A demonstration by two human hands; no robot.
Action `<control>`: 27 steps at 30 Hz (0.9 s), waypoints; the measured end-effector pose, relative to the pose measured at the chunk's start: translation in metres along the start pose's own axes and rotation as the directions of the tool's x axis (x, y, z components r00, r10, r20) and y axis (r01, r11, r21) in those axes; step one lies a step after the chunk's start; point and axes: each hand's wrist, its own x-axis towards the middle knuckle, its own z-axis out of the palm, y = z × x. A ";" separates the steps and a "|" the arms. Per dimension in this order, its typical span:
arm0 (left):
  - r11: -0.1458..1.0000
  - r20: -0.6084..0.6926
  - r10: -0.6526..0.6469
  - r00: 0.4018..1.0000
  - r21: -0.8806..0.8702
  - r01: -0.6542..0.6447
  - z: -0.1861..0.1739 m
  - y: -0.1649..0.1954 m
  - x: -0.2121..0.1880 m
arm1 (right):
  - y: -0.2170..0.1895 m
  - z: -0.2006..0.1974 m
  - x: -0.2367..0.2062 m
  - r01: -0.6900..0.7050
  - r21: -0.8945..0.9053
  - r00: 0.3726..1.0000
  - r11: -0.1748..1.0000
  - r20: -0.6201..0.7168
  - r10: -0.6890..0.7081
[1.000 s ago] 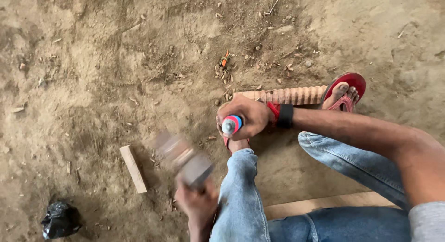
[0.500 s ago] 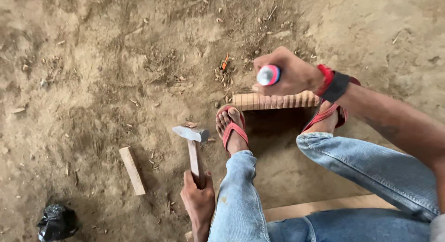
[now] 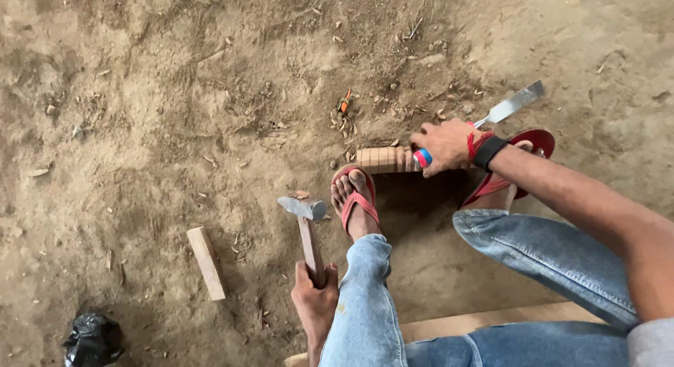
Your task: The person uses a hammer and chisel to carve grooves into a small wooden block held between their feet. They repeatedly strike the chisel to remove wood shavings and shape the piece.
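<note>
Head view, looking straight down at bare, sandy ground [image 3: 140,93] strewn with wood chips and twigs.

Left hand [image 3: 314,297] at the lower middle, closed around the wooden handle of a hammer [image 3: 307,230]; handle pointing away from the body, steel head resting low over the dirt just left of the left foot. Left foot [image 3: 357,205] in a red flip-flop, toes pointing up the frame, planted just below the near end of a carved wooden piece [image 3: 382,159].

Carved wooden piece lying flat on the ground at centre, pale, cut with a row of close ridges along its length; right end hidden under the right hand. Right hand [image 3: 442,146] fisted around a chisel [image 3: 507,108], red-and-blue butt of the handle poking out at the thumb side, flat bright blade sticking out past the wrist, up and to the right, clear of the wood. Red thread and a black band [image 3: 488,151] on that wrist. Knuckles touching or just above the ridged piece; cannot tell which.

Right foot partly hidden behind the forearm, in a second red flip-flop [image 3: 535,143] at the far end of the carved piece. Both legs in blue jeans [image 3: 365,304], knees bent.

Off to the left, a short offcut of pale wood [image 3: 206,261] lying loose on the dirt, well apart from the hammer. Crumpled black plastic bag [image 3: 90,339] in the lower left corner. Pale plank [image 3: 491,319] along the bottom edge, under the legs.
</note>
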 end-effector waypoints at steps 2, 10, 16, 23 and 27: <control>0.998 -0.021 0.049 0.999 -0.032 -0.050 0.001 -0.005 -0.002 | -0.006 0.002 -0.001 0.002 0.022 1.000 1.000 -0.020 -0.002; 0.997 0.023 -0.061 0.998 -0.047 0.062 0.003 -0.008 -0.004 | -0.012 0.014 0.000 0.096 -0.185 0.982 0.978 -0.142 -0.123; 0.993 0.046 -0.097 0.994 -0.060 0.099 0.003 -0.004 -0.005 | 0.007 0.016 0.006 0.097 -0.200 0.968 0.975 -0.211 -0.140; 0.998 0.076 -0.060 0.995 -0.023 0.062 0.012 -0.007 0.004 | 0.028 0.027 0.011 0.044 -0.316 0.963 0.948 -0.237 -0.124; 0.997 0.071 -0.081 0.994 -0.002 0.081 0.014 -0.010 0.006 | 0.022 0.027 0.010 0.043 -0.256 0.957 0.966 -0.266 -0.113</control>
